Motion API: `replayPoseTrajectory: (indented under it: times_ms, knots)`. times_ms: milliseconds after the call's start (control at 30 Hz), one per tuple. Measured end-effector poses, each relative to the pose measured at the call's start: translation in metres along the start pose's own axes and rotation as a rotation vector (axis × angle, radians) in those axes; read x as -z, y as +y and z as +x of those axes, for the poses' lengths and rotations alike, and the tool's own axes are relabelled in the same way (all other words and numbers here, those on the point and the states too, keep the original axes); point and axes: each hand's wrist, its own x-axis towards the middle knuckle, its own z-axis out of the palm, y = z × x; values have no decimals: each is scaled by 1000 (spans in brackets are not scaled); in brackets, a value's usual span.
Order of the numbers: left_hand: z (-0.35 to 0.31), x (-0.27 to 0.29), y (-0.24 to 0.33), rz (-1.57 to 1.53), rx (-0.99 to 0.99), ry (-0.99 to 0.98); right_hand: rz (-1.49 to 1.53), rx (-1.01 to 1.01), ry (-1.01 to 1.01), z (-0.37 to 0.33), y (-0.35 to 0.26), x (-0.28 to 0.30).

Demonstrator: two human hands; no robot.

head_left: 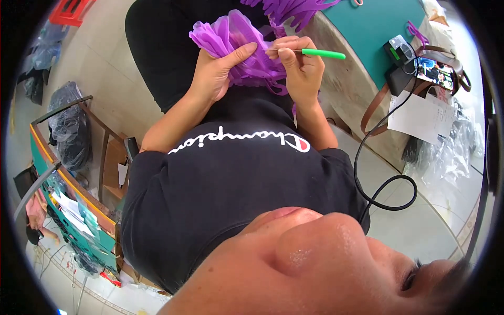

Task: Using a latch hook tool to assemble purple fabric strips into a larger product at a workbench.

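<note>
Bunched in front of me over my lap is sheer purple fabric [231, 31] with many soft folds and loose strips hanging from it. My left hand [218, 72] is closed on this fabric, its thumb pressed along the top. Close by on the right, my right hand [300, 65] grips a slim tool [323, 53] with a bright green handle and a thin metal shaft. The shaft points left toward the fabric; its tip is too small to make out. The right fingers also seem to touch the fabric's edge.
More purple strips [294, 9] lie at the edge of the green-topped table [362, 31] on my right. A lit phone [434, 73], a black device with a cable [400, 51], a bag and papers [420, 116] are there too. Another person [38, 215] is at the far left.
</note>
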Motion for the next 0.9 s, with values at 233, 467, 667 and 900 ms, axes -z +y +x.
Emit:
replayPoseTrajectory:
  times_ms: [233, 467, 667, 900]
  knots:
    - [-3, -8, 3, -14, -24, 10, -176, 31, 78, 0, 10, 1]
    - [-3, -7, 2, -1, -42, 9, -157, 52, 65, 1, 9, -2]
    - [-1, -5, -1, 29, -92, 2, -211, 89, 68, 1, 10, -1]
    - [-2, -7, 0, 37, -104, 30, -283, 137, 59, 0, 11, -1]
